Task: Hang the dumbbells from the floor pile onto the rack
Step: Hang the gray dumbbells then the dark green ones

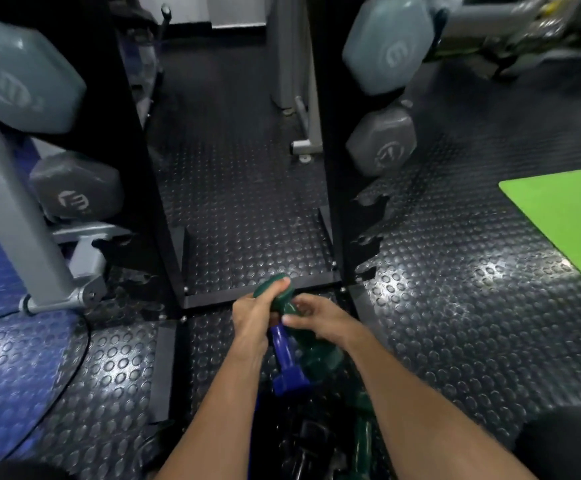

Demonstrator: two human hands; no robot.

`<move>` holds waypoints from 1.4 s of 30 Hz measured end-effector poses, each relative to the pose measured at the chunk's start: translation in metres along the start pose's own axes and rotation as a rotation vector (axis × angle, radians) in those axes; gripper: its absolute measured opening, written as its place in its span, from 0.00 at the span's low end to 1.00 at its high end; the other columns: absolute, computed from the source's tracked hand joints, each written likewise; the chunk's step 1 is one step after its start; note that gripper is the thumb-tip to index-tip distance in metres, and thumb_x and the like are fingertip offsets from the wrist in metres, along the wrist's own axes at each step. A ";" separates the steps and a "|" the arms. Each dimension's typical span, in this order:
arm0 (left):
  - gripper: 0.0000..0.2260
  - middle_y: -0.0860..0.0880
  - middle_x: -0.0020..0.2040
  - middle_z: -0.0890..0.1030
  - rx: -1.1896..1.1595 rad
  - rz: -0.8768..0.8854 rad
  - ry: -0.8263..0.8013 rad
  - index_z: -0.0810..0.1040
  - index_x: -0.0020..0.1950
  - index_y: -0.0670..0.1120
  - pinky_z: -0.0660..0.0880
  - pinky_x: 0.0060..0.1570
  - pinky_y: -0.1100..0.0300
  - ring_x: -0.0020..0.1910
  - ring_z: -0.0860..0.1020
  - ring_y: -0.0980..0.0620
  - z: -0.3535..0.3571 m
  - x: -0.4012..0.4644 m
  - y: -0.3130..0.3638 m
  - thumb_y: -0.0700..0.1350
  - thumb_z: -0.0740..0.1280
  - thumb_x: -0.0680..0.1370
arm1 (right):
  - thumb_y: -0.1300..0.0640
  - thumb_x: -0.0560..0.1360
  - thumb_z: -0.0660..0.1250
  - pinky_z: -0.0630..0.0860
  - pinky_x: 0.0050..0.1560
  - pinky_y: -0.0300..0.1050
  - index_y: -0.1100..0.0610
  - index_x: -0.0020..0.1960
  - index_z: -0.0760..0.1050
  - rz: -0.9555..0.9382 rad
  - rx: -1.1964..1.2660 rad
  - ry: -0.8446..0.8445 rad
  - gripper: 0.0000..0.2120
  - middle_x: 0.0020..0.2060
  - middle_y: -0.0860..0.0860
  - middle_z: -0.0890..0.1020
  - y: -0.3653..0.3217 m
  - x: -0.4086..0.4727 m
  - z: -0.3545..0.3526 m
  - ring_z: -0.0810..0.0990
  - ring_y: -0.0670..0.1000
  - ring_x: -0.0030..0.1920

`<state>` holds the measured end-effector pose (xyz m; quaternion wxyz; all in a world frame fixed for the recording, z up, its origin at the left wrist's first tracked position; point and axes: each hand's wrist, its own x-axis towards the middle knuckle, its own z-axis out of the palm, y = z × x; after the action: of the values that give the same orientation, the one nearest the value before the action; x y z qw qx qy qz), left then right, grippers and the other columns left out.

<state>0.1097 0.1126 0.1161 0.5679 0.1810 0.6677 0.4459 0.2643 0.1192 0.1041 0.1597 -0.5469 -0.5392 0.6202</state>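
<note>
Down by the foot of the black rack (258, 299), the left hand (252, 318) squeezes a green dumbbell (275, 294), and the right hand (317, 317) pinches it, above a blue dumbbell (284, 358).

We count four grey hex dumbbell heads on the rack: two at the left of the frame, a large one (15, 77) above a smaller one (76, 187), and two at the upper right, a large one (388, 46) above a smaller one (382, 142). We see two hands, left hand (252, 317) and right hand (320, 315). There is one blue dumbbell (284, 355) and one green mat (566, 223) at the right edge. We make out at least three green dumbbells (277, 292) low in the centre; the dark pile hides the exact number.
</note>
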 end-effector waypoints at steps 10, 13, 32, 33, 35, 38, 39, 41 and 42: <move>0.41 0.43 0.40 0.86 0.376 0.040 -0.352 0.84 0.56 0.40 0.76 0.33 0.60 0.30 0.83 0.50 0.058 -0.028 0.058 0.77 0.70 0.65 | 0.57 0.77 0.74 0.74 0.38 0.31 0.54 0.48 0.84 0.009 -0.021 0.198 0.01 0.38 0.43 0.87 -0.050 -0.071 -0.066 0.84 0.37 0.39; 0.33 0.47 0.45 0.88 0.347 0.153 -0.376 0.83 0.59 0.45 0.81 0.47 0.54 0.41 0.87 0.49 0.073 -0.034 0.069 0.72 0.62 0.75 | 0.55 0.77 0.74 0.77 0.38 0.40 0.58 0.52 0.84 0.050 0.067 0.311 0.07 0.47 0.54 0.88 -0.060 -0.089 -0.080 0.87 0.53 0.50; 0.24 0.62 0.55 0.79 -0.228 0.268 -0.478 0.69 0.76 0.62 0.68 0.63 0.42 0.61 0.75 0.53 0.152 -0.046 0.147 0.67 0.51 0.83 | 0.57 0.72 0.79 0.82 0.55 0.61 0.67 0.60 0.77 0.036 0.291 0.620 0.23 0.54 0.63 0.84 -0.157 -0.076 -0.230 0.84 0.63 0.54; 0.25 0.62 0.56 0.79 -0.214 0.280 -0.474 0.67 0.78 0.62 0.68 0.62 0.44 0.60 0.75 0.54 0.153 -0.044 0.145 0.67 0.50 0.83 | 0.56 0.70 0.80 0.82 0.56 0.62 0.66 0.60 0.78 0.035 0.275 0.602 0.24 0.53 0.62 0.84 -0.158 -0.065 -0.235 0.84 0.63 0.54; 0.25 0.60 0.60 0.79 -0.193 0.333 -0.472 0.65 0.79 0.62 0.69 0.65 0.44 0.60 0.76 0.55 0.154 -0.038 0.140 0.67 0.50 0.83 | 0.56 0.68 0.82 0.84 0.52 0.60 0.66 0.57 0.79 0.042 0.248 0.587 0.23 0.50 0.61 0.85 -0.162 -0.045 -0.241 0.85 0.62 0.50; 0.25 0.58 0.65 0.78 -0.170 0.388 -0.483 0.63 0.79 0.62 0.70 0.67 0.45 0.65 0.76 0.53 0.152 -0.028 0.136 0.66 0.50 0.83 | 0.61 0.70 0.79 0.81 0.38 0.49 0.66 0.49 0.80 0.033 0.235 0.584 0.12 0.40 0.59 0.84 -0.174 -0.031 -0.233 0.83 0.58 0.39; 0.24 0.58 0.67 0.78 -0.152 0.400 -0.494 0.63 0.79 0.63 0.70 0.68 0.45 0.66 0.76 0.53 0.151 -0.025 0.133 0.65 0.50 0.83 | 0.63 0.72 0.76 0.79 0.34 0.47 0.65 0.45 0.79 0.033 0.218 0.581 0.08 0.36 0.58 0.83 -0.176 -0.026 -0.230 0.82 0.56 0.35; 0.24 0.57 0.73 0.74 -0.132 0.421 -0.514 0.62 0.80 0.64 0.69 0.71 0.42 0.69 0.74 0.52 0.148 -0.021 0.129 0.65 0.50 0.84 | 0.67 0.75 0.70 0.74 0.27 0.42 0.64 0.39 0.76 0.025 0.185 0.583 0.06 0.31 0.57 0.79 -0.180 -0.014 -0.228 0.78 0.54 0.30; 0.23 0.57 0.74 0.72 -0.135 0.426 -0.521 0.61 0.80 0.64 0.68 0.71 0.42 0.70 0.73 0.52 0.147 -0.018 0.127 0.64 0.50 0.84 | 0.69 0.76 0.68 0.71 0.25 0.40 0.64 0.38 0.75 0.014 0.171 0.580 0.08 0.30 0.57 0.77 -0.183 -0.009 -0.227 0.75 0.53 0.29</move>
<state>0.2163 0.2251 0.2350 0.6241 0.3864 0.4164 0.5365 0.3887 0.2920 0.3038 0.3481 -0.6894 -0.4132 0.4825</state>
